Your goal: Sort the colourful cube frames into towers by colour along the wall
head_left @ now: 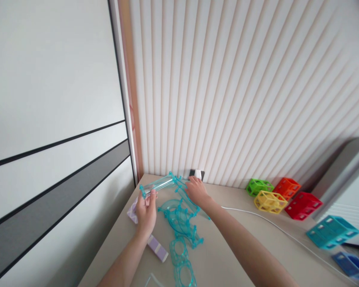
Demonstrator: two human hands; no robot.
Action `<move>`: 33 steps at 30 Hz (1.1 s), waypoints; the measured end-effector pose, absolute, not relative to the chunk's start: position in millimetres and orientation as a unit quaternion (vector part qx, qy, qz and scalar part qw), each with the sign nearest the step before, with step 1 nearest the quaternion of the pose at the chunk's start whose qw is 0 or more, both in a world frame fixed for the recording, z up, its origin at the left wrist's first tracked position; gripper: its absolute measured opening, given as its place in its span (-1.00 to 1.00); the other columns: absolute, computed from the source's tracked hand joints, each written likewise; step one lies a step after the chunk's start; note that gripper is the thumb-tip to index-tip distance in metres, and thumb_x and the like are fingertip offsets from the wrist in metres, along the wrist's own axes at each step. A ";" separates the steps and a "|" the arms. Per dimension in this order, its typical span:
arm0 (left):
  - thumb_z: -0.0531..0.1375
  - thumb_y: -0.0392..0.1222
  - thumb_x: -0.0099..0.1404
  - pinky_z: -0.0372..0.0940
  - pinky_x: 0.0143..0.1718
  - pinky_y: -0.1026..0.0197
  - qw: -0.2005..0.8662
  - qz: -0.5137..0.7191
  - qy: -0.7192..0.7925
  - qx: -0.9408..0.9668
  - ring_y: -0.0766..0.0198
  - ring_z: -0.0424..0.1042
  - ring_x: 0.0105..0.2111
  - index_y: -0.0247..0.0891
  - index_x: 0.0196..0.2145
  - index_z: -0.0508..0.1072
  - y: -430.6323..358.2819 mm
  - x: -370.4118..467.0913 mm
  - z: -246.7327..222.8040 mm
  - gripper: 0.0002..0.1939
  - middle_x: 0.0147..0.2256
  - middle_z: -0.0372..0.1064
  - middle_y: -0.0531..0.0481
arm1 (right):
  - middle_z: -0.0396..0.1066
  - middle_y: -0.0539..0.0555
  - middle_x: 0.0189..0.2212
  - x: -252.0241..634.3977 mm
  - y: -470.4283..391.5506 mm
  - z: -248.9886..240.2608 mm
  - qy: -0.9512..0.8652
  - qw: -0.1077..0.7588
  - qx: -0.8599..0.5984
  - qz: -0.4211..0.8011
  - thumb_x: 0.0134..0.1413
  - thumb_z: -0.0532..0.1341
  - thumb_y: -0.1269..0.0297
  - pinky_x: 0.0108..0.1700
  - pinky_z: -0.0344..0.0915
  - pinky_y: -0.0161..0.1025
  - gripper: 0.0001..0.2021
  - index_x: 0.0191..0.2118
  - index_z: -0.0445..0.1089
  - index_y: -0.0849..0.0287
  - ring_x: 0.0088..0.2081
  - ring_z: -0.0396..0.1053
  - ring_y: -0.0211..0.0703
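My left hand (146,209) has its thumb and fingers round the near end of a clear teal track piece (160,184), which slants up to the right above the table. My right hand (196,190) is bent over another teal piece (184,196) that meets the far end of the first one; its fingertips are partly hidden. Between my forearms lie curved teal pieces (179,219) and two flat teal pieces with round holes (179,247). A purple block (158,248) rests beside my left wrist, and a pale purple piece (132,211) lies behind my left hand.
Green (259,186), yellow (271,201), orange (287,188), red (303,205), teal (332,232) and blue (351,265) openwork blocks line the right side. A white cable (266,219) crosses the table (227,255). A ribbed wall (221,99) stands behind, a white panel (54,71) left.
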State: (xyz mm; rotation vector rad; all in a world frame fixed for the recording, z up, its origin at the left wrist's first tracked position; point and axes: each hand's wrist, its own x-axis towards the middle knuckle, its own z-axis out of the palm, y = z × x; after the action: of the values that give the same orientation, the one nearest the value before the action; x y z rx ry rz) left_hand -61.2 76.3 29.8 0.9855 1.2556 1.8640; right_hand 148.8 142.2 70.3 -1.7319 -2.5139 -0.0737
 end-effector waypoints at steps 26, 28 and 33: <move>0.27 0.36 0.20 0.51 -0.22 0.03 0.354 0.670 0.495 0.424 0.01 0.63 -0.27 -0.24 -0.14 0.47 70.5 -55.0 29.2 -0.42 -0.26 0.60 -0.19 | 0.56 0.31 0.00 145.2 99.1 52.3 -0.779 0.192 -0.596 0.032 0.27 0.20 0.35 0.13 0.31 0.03 -0.49 0.32 0.30 0.19 -0.01 0.52 0.16; 0.26 0.35 0.22 0.51 -0.20 0.02 0.350 0.674 0.491 0.426 0.02 0.63 -0.26 -0.23 -0.13 0.46 71.0 -54.9 27.1 -0.43 -0.24 0.60 -0.19 | 0.55 0.25 0.04 153.2 100.1 49.8 -0.757 0.250 -0.600 0.064 0.31 0.17 0.28 0.03 0.40 -0.07 -0.49 0.35 0.25 0.10 -0.07 0.57 0.08; 0.28 0.28 0.24 0.49 -0.08 -0.01 0.347 0.670 0.478 0.450 0.02 0.61 -0.19 -0.20 -0.14 0.47 71.6 -52.5 19.0 -0.50 -0.17 0.58 -0.19 | 0.56 0.23 -0.01 170.1 110.0 29.8 -0.685 0.403 -0.587 0.152 0.38 0.03 0.20 -0.23 0.53 -0.16 -0.47 0.40 0.09 0.12 -0.20 0.61 -0.03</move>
State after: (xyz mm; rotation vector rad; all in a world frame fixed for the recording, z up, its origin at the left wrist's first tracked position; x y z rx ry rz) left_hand -52.5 71.6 19.0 1.1685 1.2403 1.7377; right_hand 170.1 110.0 29.8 -1.4840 -1.7316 0.3843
